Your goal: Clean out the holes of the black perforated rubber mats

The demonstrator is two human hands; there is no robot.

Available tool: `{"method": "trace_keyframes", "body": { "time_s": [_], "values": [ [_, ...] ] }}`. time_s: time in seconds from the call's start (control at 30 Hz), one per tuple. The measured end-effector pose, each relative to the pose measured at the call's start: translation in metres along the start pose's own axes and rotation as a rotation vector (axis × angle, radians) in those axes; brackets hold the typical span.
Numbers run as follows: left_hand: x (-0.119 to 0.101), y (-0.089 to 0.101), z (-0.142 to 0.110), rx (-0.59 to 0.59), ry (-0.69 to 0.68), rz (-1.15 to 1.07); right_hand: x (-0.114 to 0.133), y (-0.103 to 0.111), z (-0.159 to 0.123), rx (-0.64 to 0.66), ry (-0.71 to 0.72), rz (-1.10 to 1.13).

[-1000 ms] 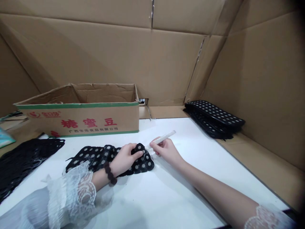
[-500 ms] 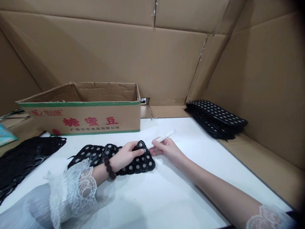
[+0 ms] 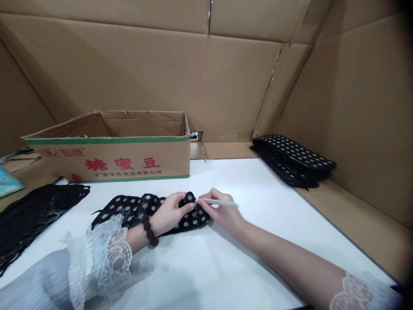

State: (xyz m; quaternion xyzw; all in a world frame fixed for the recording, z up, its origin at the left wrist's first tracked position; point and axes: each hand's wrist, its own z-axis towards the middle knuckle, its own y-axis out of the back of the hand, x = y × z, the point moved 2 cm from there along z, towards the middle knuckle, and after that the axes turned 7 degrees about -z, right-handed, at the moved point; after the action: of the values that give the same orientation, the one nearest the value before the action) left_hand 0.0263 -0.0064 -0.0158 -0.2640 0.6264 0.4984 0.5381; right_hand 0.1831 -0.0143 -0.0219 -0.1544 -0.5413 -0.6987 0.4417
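Observation:
A black perforated strip (image 3: 129,209) with pale round dots lies on the white table (image 3: 245,258). My left hand (image 3: 171,213) rests on its right end, fingers curled and pinching the strip's raised edge. My right hand (image 3: 222,213) holds a thin white stick (image 3: 219,202) like a pen, its tip touching the strip right by my left fingertips. A dark bead bracelet sits on my left wrist, and both arms wear white lace cuffs.
An open cardboard box (image 3: 109,161) with red lettering stands at the back left. A stack of the same dotted strips (image 3: 292,161) lies at the back right. A pile of black cut-out material (image 3: 29,215) sits at the left. Cardboard walls enclose the table.
My right hand has lowered the white stick from pointing up and right to lying nearly level, and brought its tip onto the strip. My left hand has stayed on the strip's end.

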Motion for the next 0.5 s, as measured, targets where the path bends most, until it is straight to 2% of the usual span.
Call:
{"method": "trace_keyframes", "body": {
  "time_s": [0.13,0.23,0.5],
  "values": [
    [-0.001,-0.001,0.000,-0.011,-0.020,-0.011,0.004,-0.003,0.002,-0.009,0.183,-0.342],
    [-0.001,0.000,0.001,-0.018,-0.043,0.007,0.005,-0.007,0.005,-0.019,0.249,-0.529],
    [-0.002,-0.001,0.002,0.013,-0.053,-0.083,0.003,-0.008,0.010,-0.085,0.269,-0.568]
  ]
}}
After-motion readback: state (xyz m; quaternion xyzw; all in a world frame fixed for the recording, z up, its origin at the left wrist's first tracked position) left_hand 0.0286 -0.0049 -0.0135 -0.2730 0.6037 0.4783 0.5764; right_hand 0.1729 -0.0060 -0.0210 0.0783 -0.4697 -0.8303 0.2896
